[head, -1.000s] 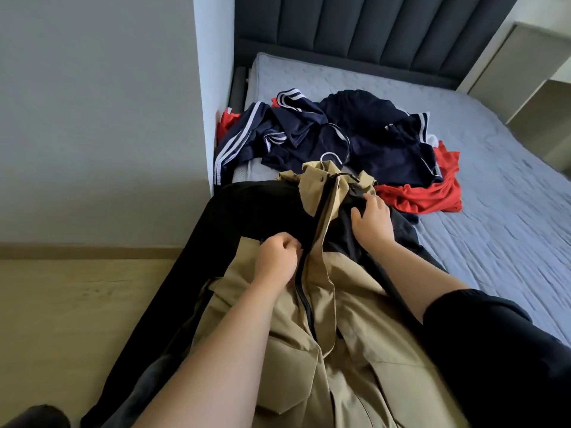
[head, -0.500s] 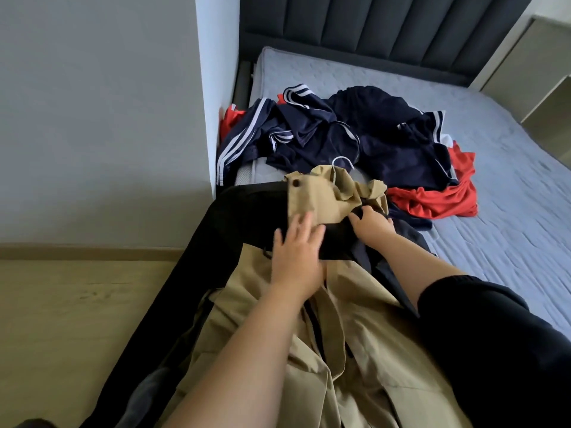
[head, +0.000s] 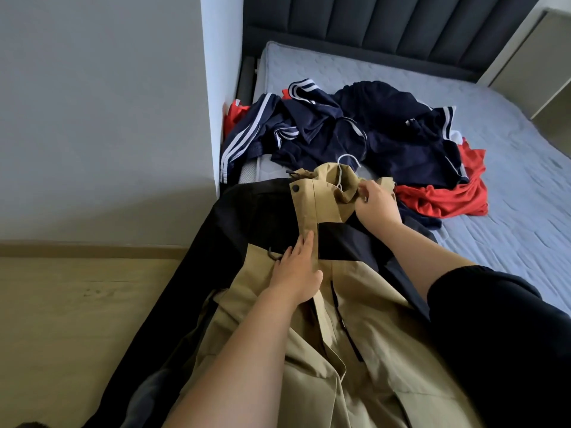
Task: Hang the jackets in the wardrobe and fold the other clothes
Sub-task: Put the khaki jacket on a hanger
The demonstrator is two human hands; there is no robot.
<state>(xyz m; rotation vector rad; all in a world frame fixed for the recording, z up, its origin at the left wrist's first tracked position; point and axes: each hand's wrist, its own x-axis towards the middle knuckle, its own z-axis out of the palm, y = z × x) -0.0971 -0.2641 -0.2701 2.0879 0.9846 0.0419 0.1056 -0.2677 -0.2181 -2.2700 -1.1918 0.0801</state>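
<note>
Tan-and-black jacket point(head: 355, 350), centre to lower frame, lies across the bed point(head: 509, 217) edge, with a hanger point(head: 348, 155) hook showing at its collar. Left hand point(head: 296, 273), fingers straight, presses the front placket. Right hand point(head: 375, 203) pinches the collar. Advisable: seat both shoulders squarely before lifting.

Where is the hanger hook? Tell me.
Head view, centre: the hanger hook pokes from the collar of the tan jacket, just left of the right hand, near the navy clothes.
</note>
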